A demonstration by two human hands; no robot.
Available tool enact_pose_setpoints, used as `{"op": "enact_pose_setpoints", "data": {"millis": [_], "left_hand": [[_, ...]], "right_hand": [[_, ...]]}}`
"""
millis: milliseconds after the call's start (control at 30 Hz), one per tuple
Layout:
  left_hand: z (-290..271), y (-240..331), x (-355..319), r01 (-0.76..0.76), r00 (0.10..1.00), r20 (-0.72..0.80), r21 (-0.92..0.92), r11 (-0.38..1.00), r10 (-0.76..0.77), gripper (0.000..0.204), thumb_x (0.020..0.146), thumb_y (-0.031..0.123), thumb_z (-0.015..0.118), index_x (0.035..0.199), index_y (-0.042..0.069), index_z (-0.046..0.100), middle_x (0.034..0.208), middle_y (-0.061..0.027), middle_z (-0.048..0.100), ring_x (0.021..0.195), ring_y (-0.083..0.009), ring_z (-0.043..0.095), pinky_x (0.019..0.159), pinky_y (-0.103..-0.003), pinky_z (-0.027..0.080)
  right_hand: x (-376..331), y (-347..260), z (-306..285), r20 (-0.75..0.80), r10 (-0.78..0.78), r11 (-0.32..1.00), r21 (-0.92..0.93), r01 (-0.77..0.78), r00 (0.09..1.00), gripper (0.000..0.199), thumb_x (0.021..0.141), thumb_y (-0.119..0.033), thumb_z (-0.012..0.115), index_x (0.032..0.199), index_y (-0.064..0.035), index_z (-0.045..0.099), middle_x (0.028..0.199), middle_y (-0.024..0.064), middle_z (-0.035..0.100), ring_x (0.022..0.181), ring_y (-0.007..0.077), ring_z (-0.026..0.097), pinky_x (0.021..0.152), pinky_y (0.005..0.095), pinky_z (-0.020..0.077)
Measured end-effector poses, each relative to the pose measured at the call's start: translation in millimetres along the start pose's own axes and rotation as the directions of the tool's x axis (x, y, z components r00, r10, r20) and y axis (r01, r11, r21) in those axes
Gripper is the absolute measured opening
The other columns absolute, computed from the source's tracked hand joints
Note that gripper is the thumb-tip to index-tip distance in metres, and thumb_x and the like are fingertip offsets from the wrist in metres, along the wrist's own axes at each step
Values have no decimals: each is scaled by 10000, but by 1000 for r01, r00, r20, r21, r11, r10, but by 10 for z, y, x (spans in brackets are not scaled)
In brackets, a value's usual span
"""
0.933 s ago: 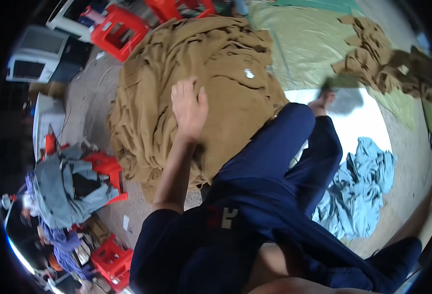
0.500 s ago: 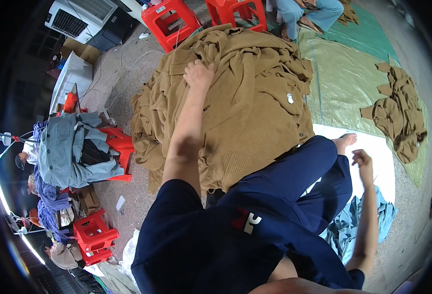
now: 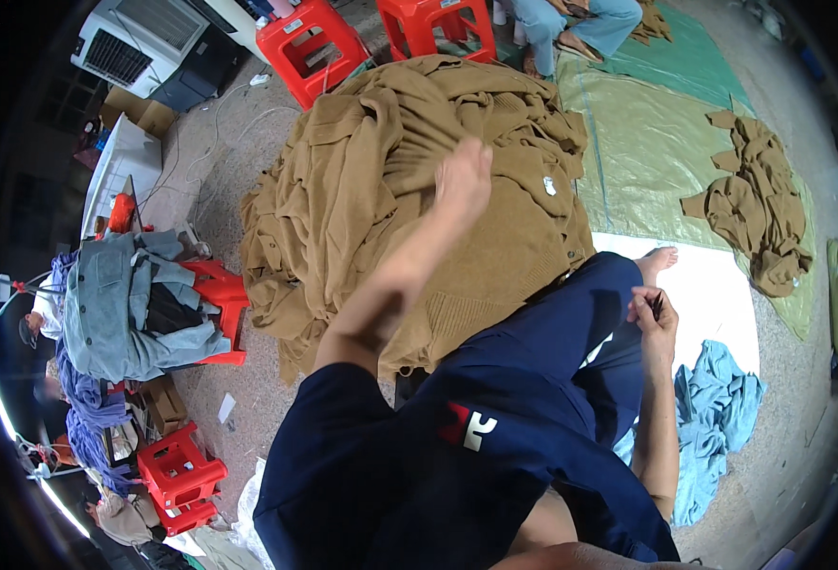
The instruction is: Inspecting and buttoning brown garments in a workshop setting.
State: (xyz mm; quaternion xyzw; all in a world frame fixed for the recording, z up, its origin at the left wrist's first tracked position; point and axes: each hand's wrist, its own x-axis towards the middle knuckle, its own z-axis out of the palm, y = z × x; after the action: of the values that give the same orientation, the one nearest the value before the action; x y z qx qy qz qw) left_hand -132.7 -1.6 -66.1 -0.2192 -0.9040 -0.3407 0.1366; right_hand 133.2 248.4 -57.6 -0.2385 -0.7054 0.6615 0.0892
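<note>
A big heap of brown knit garments (image 3: 495,237) lies in front of my crossed legs. Over its middle is my left hand (image 3: 464,178), smeared by motion, so its fingers are hard to read; whether it touches the knit is unclear. My right hand (image 3: 655,318) is raised beside my knee, its fingers curled round something small and dark that I cannot make out. A small white tag (image 3: 549,185) shows on the heap's right side.
Brown garments (image 3: 756,199) lie on a yellowish-green sheet (image 3: 638,161) at right. Blue-grey cloth (image 3: 718,408) is bunched beside my right arm. Red stools (image 3: 313,47) stand behind the heap; a grey-blue jacket (image 3: 115,304) drapes another at left. A seated person's legs (image 3: 585,33) show at the top.
My left hand has swept right across the heap, and the knit at its upper left now lies in different folds. My right hand has come inward toward my knee.
</note>
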Motion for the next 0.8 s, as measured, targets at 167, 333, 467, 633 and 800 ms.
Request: {"op": "enact_pose_setpoints", "data": {"millis": [167, 333, 467, 633, 800], "left_hand": [[-536, 510, -997, -109, 980, 125, -316, 943, 155, 174, 951, 169, 489, 886, 8, 496, 786, -199, 488, 719, -398, 540, 633, -460, 443], [-518, 398, -1295, -447, 827, 441, 136, 884, 350, 137, 872, 154, 557, 871, 19, 581, 859, -141, 565, 844, -327, 577, 760, -405, 446], [-950, -198, -642, -165, 972, -155, 76, 983, 175, 165, 824, 6, 547, 965, 49, 621, 914, -157, 608, 898, -363, 570, 792, -454, 455], [-1622, -1441, 195, 460, 786, -583, 330, 824, -205, 545, 751, 105, 694, 1269, 60, 532, 1229, -153, 575, 1222, -333, 476, 994, -429, 410], [-1486, -2229, 462, 380, 911, -115, -130, 916, -395, 537, 837, 272, 716, 1289, 28, 562, 1095, -175, 680, 1063, -282, 635, 926, -363, 490]], "right_hand": [[199, -411, 625, 182, -143, 989, 0, 145, 973, 141, 928, -56, 585, 1045, 8, 631, 849, 26, 625, 753, 92, 564, 703, 217, 457], [459, -469, 1469, 409, -241, 945, -110, 309, 880, 190, 919, -109, 627, 1066, 10, 612, 927, 39, 630, 865, 108, 583, 781, 245, 468], [378, -374, 1484, 446, -277, 889, -217, 403, 851, 174, 890, -99, 635, 1012, 24, 626, 924, 96, 620, 805, 163, 600, 746, 274, 471], [257, -82, 1029, 381, -16, 977, -189, 95, 924, 126, 922, -80, 596, 983, 25, 632, 832, 37, 636, 706, 105, 579, 693, 240, 469], [133, -87, 737, 338, 61, 979, -202, 10, 939, 125, 937, -87, 580, 997, 10, 633, 818, 40, 628, 691, 97, 562, 670, 231, 455]]}}
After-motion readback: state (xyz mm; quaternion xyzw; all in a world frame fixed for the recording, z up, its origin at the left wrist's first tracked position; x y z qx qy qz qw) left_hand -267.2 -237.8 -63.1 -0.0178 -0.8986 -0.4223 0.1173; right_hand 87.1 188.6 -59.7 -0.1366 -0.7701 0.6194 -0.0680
